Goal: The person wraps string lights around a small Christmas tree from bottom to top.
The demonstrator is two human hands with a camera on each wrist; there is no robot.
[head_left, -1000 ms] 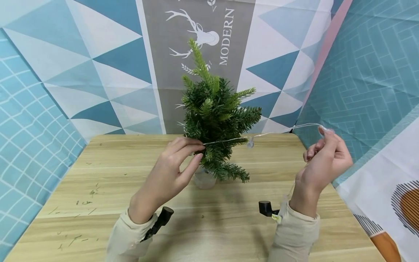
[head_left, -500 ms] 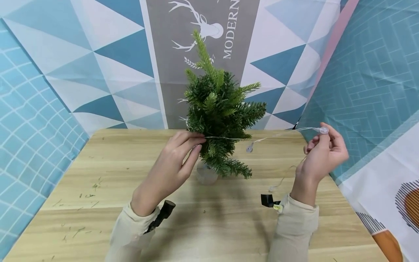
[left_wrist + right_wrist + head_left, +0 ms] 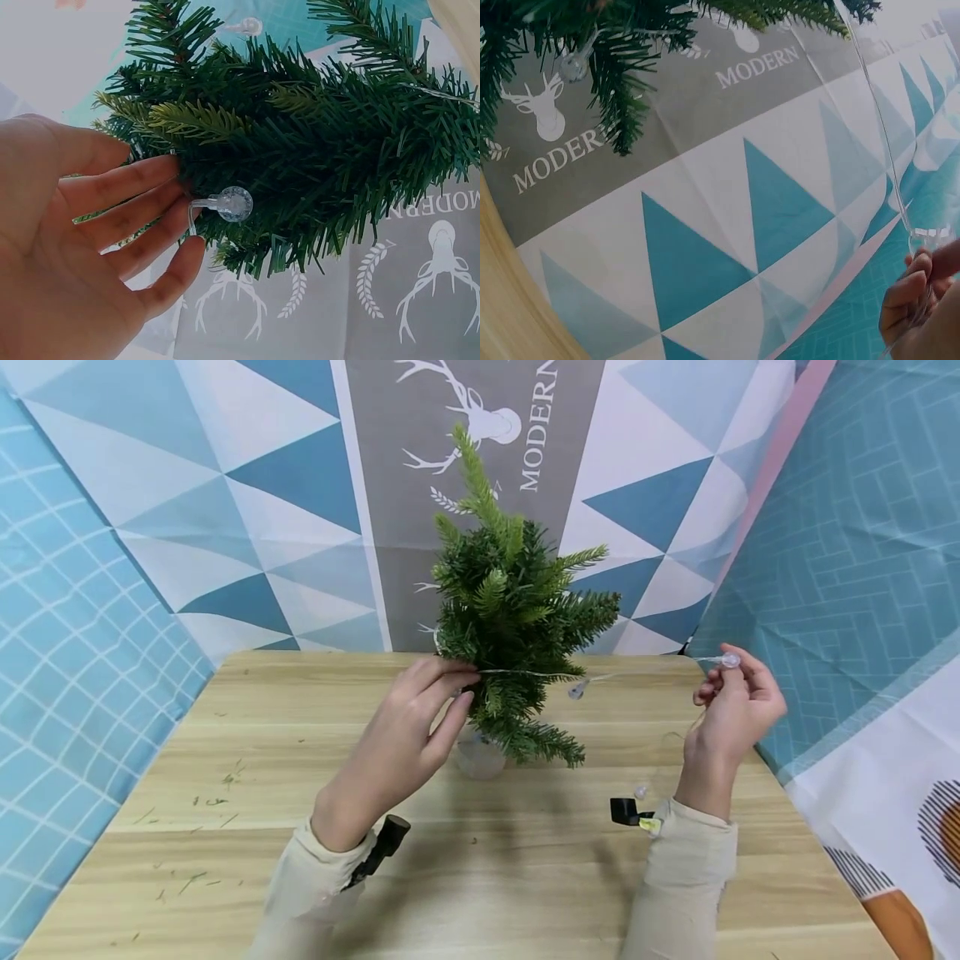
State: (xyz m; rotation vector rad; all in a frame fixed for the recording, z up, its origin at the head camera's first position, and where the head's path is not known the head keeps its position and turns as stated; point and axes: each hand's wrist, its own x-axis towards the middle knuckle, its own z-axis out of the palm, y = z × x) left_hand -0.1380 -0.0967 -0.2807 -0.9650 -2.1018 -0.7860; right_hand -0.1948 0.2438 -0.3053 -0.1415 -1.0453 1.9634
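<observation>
A small artificial Christmas tree [image 3: 525, 610] stands upright in a clear pot [image 3: 482, 760]. A string of fairy lights [image 3: 630, 675] runs across its front, with one bulb [image 3: 576, 691] dangling beside the branches. My left hand [image 3: 408, 727] is at the tree's left side, its nearly straight fingers touching the wire against the branches. In the left wrist view, a round clear bulb [image 3: 235, 204] sits by those fingertips. Out to the right, my right hand [image 3: 738, 697] pinches the fairy lights near another bulb [image 3: 730, 659], keeping the wire stretched. More wire trails below that hand to a bulb [image 3: 640, 792].
Loose green needles [image 3: 217, 802] lie scattered on the left of the wooden table [image 3: 300, 685]. A patterned cloth [image 3: 292, 502] with a deer print hangs behind the tree, and blue cloths [image 3: 82, 593] flank the table.
The head view has shifted slightly. My right hand has come a little nearer the tree, and the bulb at its fingertips shows more clearly. The left hand stays at the branches.
</observation>
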